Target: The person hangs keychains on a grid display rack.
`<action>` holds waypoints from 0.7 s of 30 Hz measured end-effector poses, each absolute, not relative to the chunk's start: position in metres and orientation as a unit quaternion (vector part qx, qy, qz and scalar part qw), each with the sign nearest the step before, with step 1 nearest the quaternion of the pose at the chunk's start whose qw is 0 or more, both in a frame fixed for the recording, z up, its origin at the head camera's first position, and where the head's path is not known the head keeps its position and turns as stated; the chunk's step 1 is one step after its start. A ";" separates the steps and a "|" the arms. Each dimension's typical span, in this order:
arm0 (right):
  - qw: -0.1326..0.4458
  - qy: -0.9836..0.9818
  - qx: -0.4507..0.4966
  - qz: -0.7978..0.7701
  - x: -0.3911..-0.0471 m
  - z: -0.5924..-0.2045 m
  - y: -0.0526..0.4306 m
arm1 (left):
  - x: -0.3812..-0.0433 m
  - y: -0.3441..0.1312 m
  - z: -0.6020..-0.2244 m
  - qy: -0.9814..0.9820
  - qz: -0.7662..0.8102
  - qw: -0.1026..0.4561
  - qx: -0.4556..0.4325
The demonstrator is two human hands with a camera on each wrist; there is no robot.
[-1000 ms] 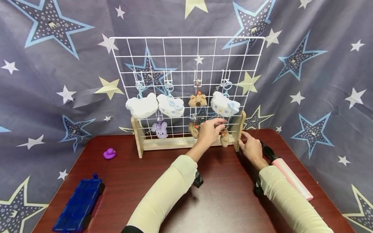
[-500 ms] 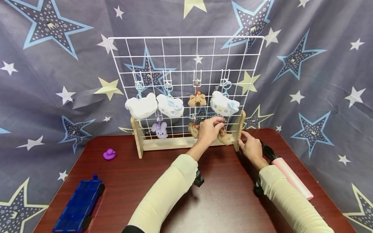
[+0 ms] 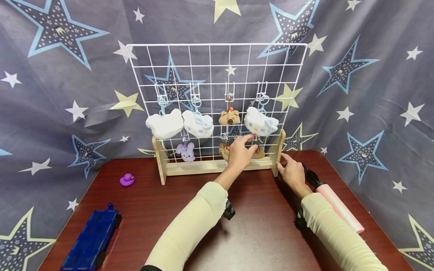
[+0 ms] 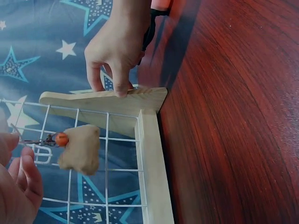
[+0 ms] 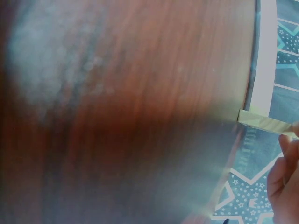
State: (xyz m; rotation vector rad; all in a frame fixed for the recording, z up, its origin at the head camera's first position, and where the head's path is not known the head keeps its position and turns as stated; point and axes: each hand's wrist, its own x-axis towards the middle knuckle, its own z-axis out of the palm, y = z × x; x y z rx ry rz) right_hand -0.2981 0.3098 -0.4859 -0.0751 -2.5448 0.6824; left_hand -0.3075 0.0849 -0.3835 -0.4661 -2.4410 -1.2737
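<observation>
My left hand [image 3: 239, 155] is at the lower right of a white wire grid rack [image 3: 217, 44], finger and thumb apart beside a brown plush keychain [image 3: 259, 153]. In the left wrist view this keychain [image 4: 81, 149], with an orange bead, hangs in front of the grid by a metal clasp at a wire hook, and my fingertips are close to the clasp. Whether they touch it I cannot tell. My right hand [image 3: 292, 174] holds the rack's right wooden side piece [image 4: 100, 99] between thumb and fingers. The right wrist view shows that hand [image 5: 286, 184] at its edge.
White plush keychains [image 3: 165, 124], a brown bear keychain [image 3: 229, 117] and a lilac one [image 3: 185, 151] hang on the grid. A purple duck [image 3: 127, 179] and a blue toy trailer [image 3: 89, 241] stand left on the table. A pink-handled item [image 3: 340, 207] lies right.
The brown plush keychain has swung and come up to hang nearer the grid. My left hand has drawn slightly left, its finger and thumb spread from it. My right hand stays put.
</observation>
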 end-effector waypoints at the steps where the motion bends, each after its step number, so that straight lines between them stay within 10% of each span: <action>1: 0.250 -0.935 -0.027 0.250 -0.298 -0.486 0.310 | -0.306 0.083 -0.383 -0.861 -0.449 0.173 -0.165; 21: 0.226 -0.941 0.007 0.252 -0.281 -0.473 0.309 | -0.258 0.005 -0.387 -0.855 -0.444 0.117 -0.240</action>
